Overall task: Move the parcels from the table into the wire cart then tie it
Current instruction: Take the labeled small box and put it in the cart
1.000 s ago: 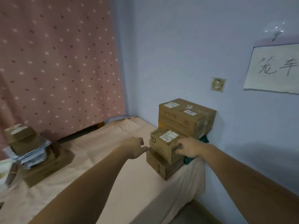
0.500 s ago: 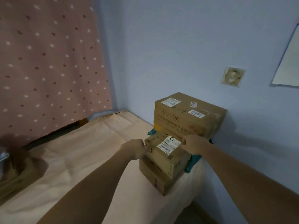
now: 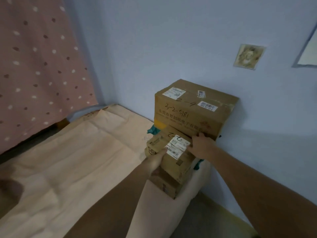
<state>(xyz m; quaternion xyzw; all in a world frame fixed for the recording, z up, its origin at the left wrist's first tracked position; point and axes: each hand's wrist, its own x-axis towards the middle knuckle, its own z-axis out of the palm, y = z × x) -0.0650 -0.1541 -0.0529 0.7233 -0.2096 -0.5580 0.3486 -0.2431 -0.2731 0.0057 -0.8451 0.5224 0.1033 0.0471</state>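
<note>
Both hands were on the small brown cardboard parcel with a white shipping label, which sat on top of a flatter brown cardboard parcel at the right edge of the table covered in a pale peach cloth. The left hand gripped the small parcel's near left side, thumb on the top by the label; its other fingers were hidden behind the box. The right hand held the far right corner, fingers curled over the top edge, their tips hard to make out against the box behind.

Just behind stood a large brown cardboard box with handwritten numbers and three white labels, set against the pale blue wall. A teal cloth or bag showed at its left foot and again at the right of the stack, mostly covered by the boxes.

The pink curtain with dark and white dots hung at far left. A stained square wall plate was on the wall to the right, and a white sheet was cut off by the right edge. A dark blurred shape lay at the table's left edge, too dim to identify.
</note>
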